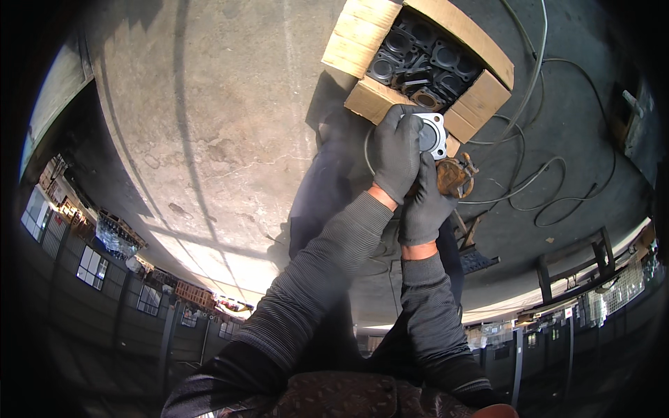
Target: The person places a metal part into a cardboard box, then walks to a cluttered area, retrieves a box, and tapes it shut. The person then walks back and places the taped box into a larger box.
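Note:
A metal flange (433, 135) with a bright machined face, a dark round centre and bolt holes at its corners is between my gloved hands. My left hand (396, 152) wraps its fingers over the flange's left side. From below, my right hand (426, 207) grips its lower edge with the thumb up against it. Just right of my right hand is a rusty brown metal piece (454, 175), perhaps a clamp or fixture. Beyond my hands an open cardboard box (476, 115) holds several dark cast flanges (418, 59).
Grey cables or hoses (557, 164) loop across the concrete floor (230, 132) on the right. A dark metal frame (575, 268) stands at the lower right. Stacked goods (115, 233) line the far left, and a dark object (634, 104) sits at the right edge.

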A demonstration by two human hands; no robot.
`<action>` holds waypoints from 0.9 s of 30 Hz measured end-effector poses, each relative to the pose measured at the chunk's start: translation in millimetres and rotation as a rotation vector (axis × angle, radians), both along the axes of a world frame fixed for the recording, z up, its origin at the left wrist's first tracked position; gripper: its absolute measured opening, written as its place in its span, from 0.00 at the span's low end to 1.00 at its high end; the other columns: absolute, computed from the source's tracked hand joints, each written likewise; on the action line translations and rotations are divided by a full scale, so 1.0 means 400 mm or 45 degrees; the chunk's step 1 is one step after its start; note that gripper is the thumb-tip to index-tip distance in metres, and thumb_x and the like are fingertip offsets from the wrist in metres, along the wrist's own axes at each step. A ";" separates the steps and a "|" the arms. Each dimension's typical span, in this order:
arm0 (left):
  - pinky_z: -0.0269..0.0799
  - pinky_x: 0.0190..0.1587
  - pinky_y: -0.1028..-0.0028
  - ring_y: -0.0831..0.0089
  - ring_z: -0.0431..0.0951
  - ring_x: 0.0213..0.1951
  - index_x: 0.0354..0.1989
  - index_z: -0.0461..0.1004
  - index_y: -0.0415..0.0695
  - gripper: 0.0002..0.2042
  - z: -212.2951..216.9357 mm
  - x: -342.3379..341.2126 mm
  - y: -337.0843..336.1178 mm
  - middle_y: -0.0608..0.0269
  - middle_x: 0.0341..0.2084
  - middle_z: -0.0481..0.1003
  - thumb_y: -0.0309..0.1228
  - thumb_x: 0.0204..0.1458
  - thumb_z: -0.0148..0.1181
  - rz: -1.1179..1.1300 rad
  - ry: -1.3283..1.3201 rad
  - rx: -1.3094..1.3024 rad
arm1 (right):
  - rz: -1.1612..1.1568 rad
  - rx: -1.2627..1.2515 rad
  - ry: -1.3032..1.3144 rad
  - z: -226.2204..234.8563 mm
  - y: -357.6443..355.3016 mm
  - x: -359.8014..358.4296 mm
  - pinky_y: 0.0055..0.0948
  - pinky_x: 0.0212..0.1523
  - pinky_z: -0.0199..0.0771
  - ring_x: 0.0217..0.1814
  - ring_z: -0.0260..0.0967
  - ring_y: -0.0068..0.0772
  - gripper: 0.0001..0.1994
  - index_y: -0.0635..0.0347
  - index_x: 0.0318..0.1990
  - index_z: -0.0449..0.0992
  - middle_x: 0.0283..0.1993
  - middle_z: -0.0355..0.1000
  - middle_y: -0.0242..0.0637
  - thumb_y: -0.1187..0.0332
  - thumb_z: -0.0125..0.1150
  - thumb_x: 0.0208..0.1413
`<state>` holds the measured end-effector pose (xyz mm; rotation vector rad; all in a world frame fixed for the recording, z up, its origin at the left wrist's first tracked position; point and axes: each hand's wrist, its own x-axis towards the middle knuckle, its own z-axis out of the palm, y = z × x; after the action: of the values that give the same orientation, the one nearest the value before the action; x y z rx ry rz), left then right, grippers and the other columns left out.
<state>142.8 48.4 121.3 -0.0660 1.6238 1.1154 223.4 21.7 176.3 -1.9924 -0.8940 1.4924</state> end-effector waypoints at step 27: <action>0.85 0.45 0.71 0.65 0.86 0.41 0.48 0.71 0.31 0.09 -0.005 0.017 0.023 0.47 0.39 0.82 0.22 0.64 0.52 0.245 -0.433 0.158 | -0.086 -0.165 0.001 -0.002 0.036 0.031 0.26 0.38 0.76 0.37 0.74 0.22 0.05 0.69 0.41 0.80 0.38 0.75 0.32 0.76 0.66 0.62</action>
<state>149.5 57.6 119.3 -0.3192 1.2617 1.2730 235.6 35.9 175.4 -2.0922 -0.7391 1.5478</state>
